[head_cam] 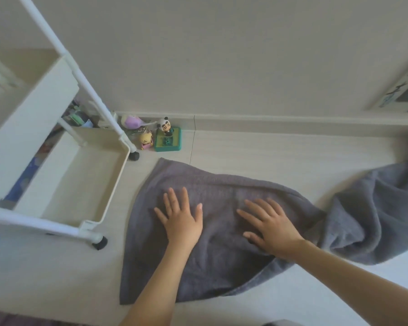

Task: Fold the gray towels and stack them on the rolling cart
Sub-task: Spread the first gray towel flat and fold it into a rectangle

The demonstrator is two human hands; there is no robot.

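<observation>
Both our forearms reached out from the bottom of the view, and our left hand (181, 217) and right hand (270, 225) lay flat on the gray towel (198, 243), fingers straight and spread apart, clamped on nothing, palms pressing the cloth to the floor (269, 149). That towel lay spread on the pale floor just right of the rolling cart (64, 175), seemingly already doubled over once, its near right corner showing a second layer beneath. A second gray towel (372, 212) lay crumpled to the right, touching or overlapping the first at its edge; we could not tell which.

We judged the risks to be these. The flattened towel was no clean rectangle: its far edge ran slanted, so folding it again as it lay would likely give a lopsided bundle that stacks badly. Where the two towels met, lifting one might drag the other along and undo the smoothing. The cart stood on wheels (99, 243), and a push while loading could roll it away or toward the toys (160, 135) by the wall.

As for containers, the cart's lower tray (113, 184) held nothing we could see, no towel yet stacked there. A higher shelf (33, 109) showed only its pale side, its contents hidden. Behind the cart some colourful clutter sat on the floor, too blurred to name.
</observation>
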